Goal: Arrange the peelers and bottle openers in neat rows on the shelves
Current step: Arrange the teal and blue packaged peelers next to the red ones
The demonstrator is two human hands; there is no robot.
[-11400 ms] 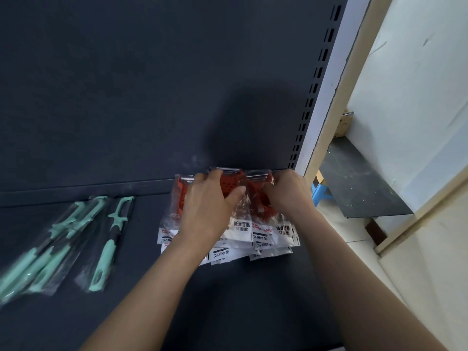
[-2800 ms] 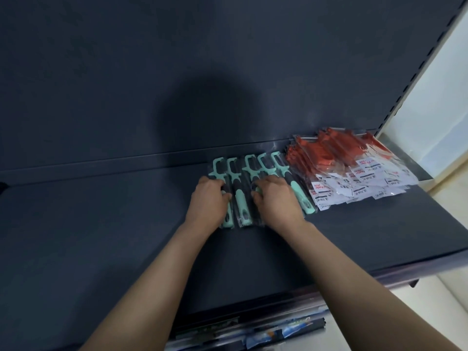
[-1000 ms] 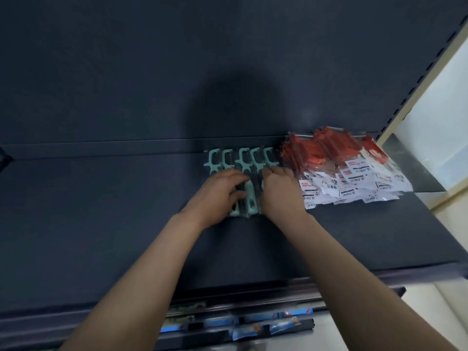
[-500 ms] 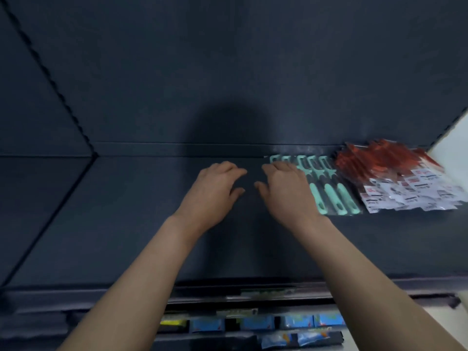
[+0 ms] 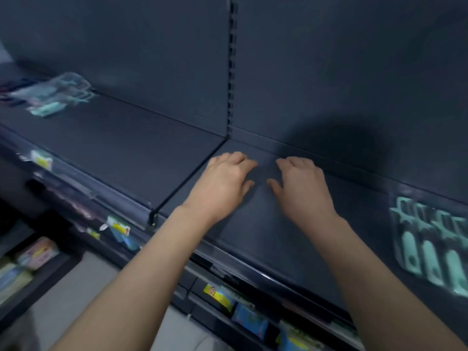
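A row of mint-green peelers (image 5: 430, 244) in clear sleeves lies on the dark shelf (image 5: 266, 239) at the far right. A loose, blurred heap of clear-wrapped mint items (image 5: 54, 96) sits on the neighbouring shelf section at the upper left. My left hand (image 5: 222, 183) and my right hand (image 5: 301, 188) hover side by side over a bare stretch of shelf, palms down, fingers loosely bent, holding nothing. Both are well left of the peeler row.
A slotted upright (image 5: 231, 64) and a seam divide the two shelf sections. Price tags (image 5: 41, 159) line the front rail. Lower shelves hold coloured packets (image 5: 249, 319) and boxes (image 5: 36, 252). The dark back panel rises close behind the hands.
The view has swung left: the peeler row slid to the right edge and the red packets left the frame. Both hands have come off the peelers and moved left over bare shelf.
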